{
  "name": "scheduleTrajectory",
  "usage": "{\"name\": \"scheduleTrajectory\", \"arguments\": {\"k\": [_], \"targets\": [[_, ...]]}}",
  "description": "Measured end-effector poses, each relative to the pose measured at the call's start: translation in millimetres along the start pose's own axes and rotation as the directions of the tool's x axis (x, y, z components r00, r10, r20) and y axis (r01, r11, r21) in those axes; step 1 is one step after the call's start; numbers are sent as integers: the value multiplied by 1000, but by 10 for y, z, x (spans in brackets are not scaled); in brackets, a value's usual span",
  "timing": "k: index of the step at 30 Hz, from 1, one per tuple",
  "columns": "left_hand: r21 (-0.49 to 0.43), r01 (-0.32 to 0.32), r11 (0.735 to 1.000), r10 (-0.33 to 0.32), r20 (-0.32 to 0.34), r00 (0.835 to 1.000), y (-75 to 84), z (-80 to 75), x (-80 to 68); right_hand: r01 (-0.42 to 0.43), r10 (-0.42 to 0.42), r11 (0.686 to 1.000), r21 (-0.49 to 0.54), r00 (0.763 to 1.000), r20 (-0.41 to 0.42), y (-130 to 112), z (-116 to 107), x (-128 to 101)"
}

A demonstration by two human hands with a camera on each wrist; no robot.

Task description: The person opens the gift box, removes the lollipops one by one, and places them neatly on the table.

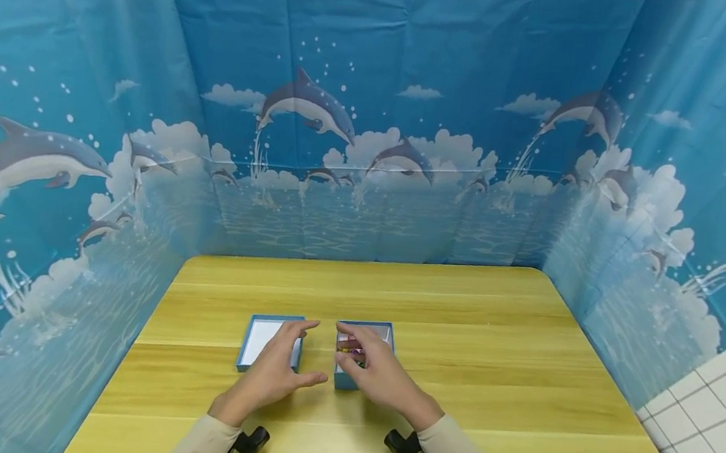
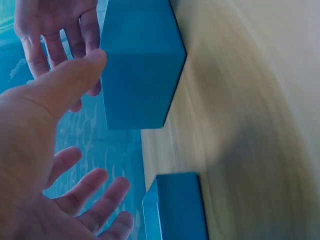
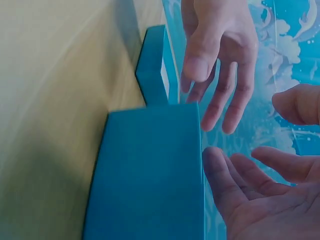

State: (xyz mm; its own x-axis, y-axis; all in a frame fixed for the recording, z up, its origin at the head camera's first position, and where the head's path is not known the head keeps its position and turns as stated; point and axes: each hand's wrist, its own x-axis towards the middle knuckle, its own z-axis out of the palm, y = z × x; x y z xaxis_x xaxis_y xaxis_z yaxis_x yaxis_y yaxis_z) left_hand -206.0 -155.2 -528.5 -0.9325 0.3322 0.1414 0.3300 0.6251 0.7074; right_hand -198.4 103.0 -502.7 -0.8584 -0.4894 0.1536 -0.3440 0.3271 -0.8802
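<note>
Box (image 1: 363, 356), blue and open, sits on the wooden table (image 1: 489, 358) at centre, with small coloured items inside. Right hand (image 1: 377, 372) hovers over the box, fingers loosely spread and relaxed, gripping nothing. Left hand (image 1: 274, 376) lies just beside it, fingers extended over the shallow blue lid (image 1: 261, 341), which rests to the left of the box. Dolphin-print backdrop (image 1: 375, 110) encloses the table on three sides.

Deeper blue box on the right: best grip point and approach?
Probably from above with the right hand, pinching the two long outer walls of the deeper blue box. It sits upright and open-topped with flat vertical sides; the shallow lid on its left stands apart.
</note>
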Motion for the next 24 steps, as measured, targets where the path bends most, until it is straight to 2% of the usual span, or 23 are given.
{"name": "scheduleTrajectory", "arguments": {"k": [8,15,24], "targets": [[-41,-29,999,32,87,996,86,103,162,-20,20,998,-64,1000,6,110,-180,45],[-45,-43,998,48,131,990,140,207,256,-15,23,994,-104,997,71,177,-340,92],[-30,-43,999,47,178,983,123,219,373,17,14,982,-189,987,161,226,-454,200]]}}
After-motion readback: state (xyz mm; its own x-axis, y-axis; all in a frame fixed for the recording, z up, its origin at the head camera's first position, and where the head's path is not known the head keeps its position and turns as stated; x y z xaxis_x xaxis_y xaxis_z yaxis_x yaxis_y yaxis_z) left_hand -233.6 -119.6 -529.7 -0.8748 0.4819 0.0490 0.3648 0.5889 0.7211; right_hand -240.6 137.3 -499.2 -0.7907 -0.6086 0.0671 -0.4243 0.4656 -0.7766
